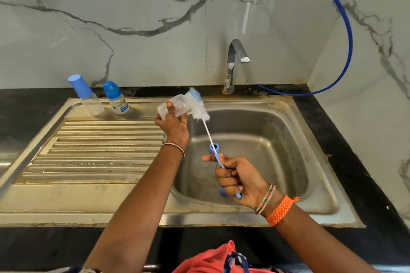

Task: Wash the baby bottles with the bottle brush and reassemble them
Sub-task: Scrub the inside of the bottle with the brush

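Three clear plastic baby bottles are in view: one open clear bottle (175, 107) held on its side above the left rim of the basin, and two capped ones standing at the back of the ribbed steel draining board (93, 150). Of those two, the left capped bottle (85, 95) wears a tall pale-blue cap and leans left, while the right capped bottle (116, 98) has a rounded darker-blue cap and a printed label; they stand near each other but apart. One left hand (174, 127) curls its fingers and thumb round the open bottle, with its mouth turned to the right. One bottle brush (199, 107), with white and blue bristles on a thin white stem and a blue handle, has its bristled head pressed against the bottle's mouth, partly outside it. One right hand (236, 178) grips the blue handle in a closed fist, the thumb stretched along it, over the middle of the stainless steel sink basin (288, 139). Two small blue parts lie in the basin: a blue ring (214, 147) behind the stem and another blue piece (223, 191) partly hidden under the right fist. One chrome tap (235, 62) rises behind the basin, and one blue hose (346, 46) curves down the marble wall to the black counter.
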Tool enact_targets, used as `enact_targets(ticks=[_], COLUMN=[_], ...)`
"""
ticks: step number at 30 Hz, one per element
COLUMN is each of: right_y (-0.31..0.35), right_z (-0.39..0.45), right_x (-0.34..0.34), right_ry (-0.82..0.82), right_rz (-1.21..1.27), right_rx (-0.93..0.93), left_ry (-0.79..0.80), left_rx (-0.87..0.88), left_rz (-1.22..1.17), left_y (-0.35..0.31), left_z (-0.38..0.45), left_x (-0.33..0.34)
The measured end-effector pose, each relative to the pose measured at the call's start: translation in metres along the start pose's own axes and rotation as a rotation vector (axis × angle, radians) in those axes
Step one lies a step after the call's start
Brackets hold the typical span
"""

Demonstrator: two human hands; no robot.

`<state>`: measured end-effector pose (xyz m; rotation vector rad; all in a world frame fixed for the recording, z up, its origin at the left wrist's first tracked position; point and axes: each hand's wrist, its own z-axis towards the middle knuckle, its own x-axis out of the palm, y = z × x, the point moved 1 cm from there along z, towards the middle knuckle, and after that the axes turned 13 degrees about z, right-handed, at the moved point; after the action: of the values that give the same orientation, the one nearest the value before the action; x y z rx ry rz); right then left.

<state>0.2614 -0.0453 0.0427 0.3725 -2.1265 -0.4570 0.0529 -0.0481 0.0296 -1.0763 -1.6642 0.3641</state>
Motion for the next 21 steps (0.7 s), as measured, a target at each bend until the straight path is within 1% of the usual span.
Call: enact_targets(ticks=[2, 4, 6, 7, 8, 10, 11, 13, 15, 16, 17, 19, 21], right_y=[-0.002, 0.002, 0.005, 0.005, 0.004, -0.001, -0.002, 0.0, 0.006, 0.008, 0.01, 0.01, 0.005], right_z=[0.0, 0.008, 0.015, 0.016, 0.016, 0.01, 0.007, 0.007, 0.011, 0.013, 0.014, 0.008, 0.001], right_x=[-0.005, -0.006, -0.002, -0.001, 0.0, -0.004, -0.007, -0.01, -0.01, -0.009, -0.008, -0.008, -0.009], right_ry=[0.009, 0.011, 0.009, 0.01, 0.009, -0.007, -0.015, -0.022, -0.034, -0.045, -0.064, -0.13, -0.243], right_rz=[0.026, 0.095, 0.15, 0.15, 0.133, 0.085, 0.071, 0.082, 0.128, 0.133, 0.106, -0.042, -0.247], right_rx=[0.018, 0.03, 0.045, 0.053, 0.062, 0.081, 0.079, 0.069, 0.058, 0.049, 0.034, -0.006, -0.096], left_ry=[0.113, 0.266, 0.327, 0.317, 0.275, 0.136, 0.112, 0.186, 0.327, 0.374, 0.378, 0.28, 0.148], left_rx=[-0.008, -0.04, -0.042, -0.043, -0.031, 0.04, 0.081, 0.075, 0.045, 0.057, 0.091, 0.157, 0.185], left_rz=[0.011, 0.118, 0.195, 0.199, 0.201, 0.229, 0.238, 0.273, 0.387, 0.458, 0.499, 0.489, 0.458], left_y=[-0.005, 0.0, 0.009, 0.01, 0.008, 0.0, -0.005, -0.01, -0.001, 0.006, 0.01, 0.007, -0.004], left_z=[0.006, -0.004, -0.013, -0.018, -0.018, -0.009, -0.002, 0.001, -0.007, -0.01, -0.013, -0.007, 0.008], left_x=[-0.01, -0.017, -0.019, -0.018, -0.016, -0.012, -0.011, -0.009, -0.009, -0.011, -0.011, -0.01, -0.01])
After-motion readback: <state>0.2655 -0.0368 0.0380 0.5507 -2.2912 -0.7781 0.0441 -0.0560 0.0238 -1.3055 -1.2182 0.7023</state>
